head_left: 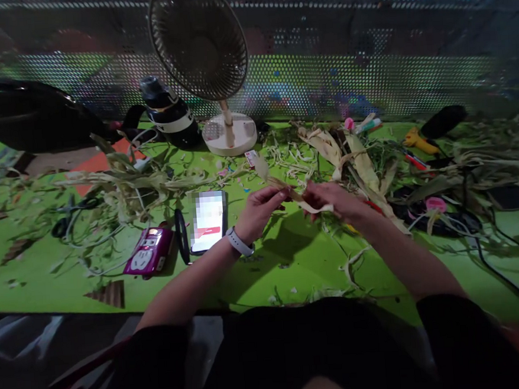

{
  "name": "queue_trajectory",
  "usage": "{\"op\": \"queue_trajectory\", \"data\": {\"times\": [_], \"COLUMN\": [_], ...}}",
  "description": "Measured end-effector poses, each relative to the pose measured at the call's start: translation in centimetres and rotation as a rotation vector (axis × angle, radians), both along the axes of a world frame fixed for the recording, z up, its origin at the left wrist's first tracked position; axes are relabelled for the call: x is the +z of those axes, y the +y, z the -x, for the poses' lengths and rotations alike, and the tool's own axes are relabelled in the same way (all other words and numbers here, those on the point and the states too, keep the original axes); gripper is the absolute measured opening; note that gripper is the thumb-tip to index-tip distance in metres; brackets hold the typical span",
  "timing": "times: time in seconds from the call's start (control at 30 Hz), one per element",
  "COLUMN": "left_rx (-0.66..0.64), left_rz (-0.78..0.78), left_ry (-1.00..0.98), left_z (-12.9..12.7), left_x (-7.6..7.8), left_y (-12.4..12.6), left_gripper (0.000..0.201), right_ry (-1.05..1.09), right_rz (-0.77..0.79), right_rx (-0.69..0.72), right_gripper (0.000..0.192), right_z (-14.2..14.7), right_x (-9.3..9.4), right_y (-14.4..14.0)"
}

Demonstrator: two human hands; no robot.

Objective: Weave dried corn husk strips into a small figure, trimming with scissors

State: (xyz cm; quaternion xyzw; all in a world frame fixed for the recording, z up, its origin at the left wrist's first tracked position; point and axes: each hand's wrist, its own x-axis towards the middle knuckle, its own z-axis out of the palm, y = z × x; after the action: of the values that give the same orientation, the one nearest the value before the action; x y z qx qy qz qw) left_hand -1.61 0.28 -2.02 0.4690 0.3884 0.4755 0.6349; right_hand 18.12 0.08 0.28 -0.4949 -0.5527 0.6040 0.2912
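Closed grip of left hand (259, 211) and right hand (336, 198) pinches one husk (303, 203), which runs between them above the table (252, 281)

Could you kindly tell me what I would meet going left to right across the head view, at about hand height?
Black-handled scissors → magenta socket box → smartphone → left hand → right hand, both on one pale dried husk strip → pink round object → dark flat slab.
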Motion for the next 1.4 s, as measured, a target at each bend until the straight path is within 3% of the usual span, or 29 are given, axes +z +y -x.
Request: {"op": "queue_trajectory", "data": {"times": [0.1, 0.23, 0.37, 0.47, 0.63, 0.83, 1.13, 1.27, 1.4], "left_rx": [-0.005, 0.023, 0.094, 0.183, 0.329, 0.392, 0.468, 0.396, 0.126], "left_rz": [0.071, 0.22, 0.196, 0.111, 0.127, 0.119, 0.075, 0.092, 0.084], "left_ry": [-0.047, -0.185, -0.212, -0.231, -0.247, -0.227, -0.24, -0.241, -0.123], "left_z": [-0.3, -0.6, -0.6, 0.1, 1.7, 3.2, 4.9, 3.9, 1.2], "left_x": [-0.1, -0.1, 0.5, 1.3, 2.0, 1.4, 0.1, 0.6, 0.9], "left_y": [-0.3, -0.6, -0.6, -0.1, 2.0, 4.2, 6.6, 5.6, 2.2], "left_gripper": [0.025, 0.03, 0.031, 0.028, 0.022, 0.022, 0.025, 0.034, 0.044], "right_ry": [0.087, -0.019, -0.182, -0.235, -0.201, -0.197, -0.049, 0.009, 0.02], "right_rz": [0.059, -0.113, -0.223, -0.204, -0.138, -0.167, 0.014, 0.029, -0.008], "right_rx": [0.103, 0.106, 0.22, 0.297, 0.3, 0.255, 0.241, 0.143, -0.028], "right_gripper": [0.041, 0.032, 0.025, 0.025, 0.027, 0.024, 0.023, 0.023, 0.026], "right_z": [1.7, 2.3, 2.0, 1.5, 0.9, 0.1, -0.5, -0.3, 0.3], "right_x": [-0.3, -0.9, -0.9, -0.4, -0.1, 1.1, 1.7, 1.3, 0.8], "right_y": [-1.3, -2.0, -2.2, -2.2, -2.0, -1.9, -2.1, -2.3, -2.4]}}
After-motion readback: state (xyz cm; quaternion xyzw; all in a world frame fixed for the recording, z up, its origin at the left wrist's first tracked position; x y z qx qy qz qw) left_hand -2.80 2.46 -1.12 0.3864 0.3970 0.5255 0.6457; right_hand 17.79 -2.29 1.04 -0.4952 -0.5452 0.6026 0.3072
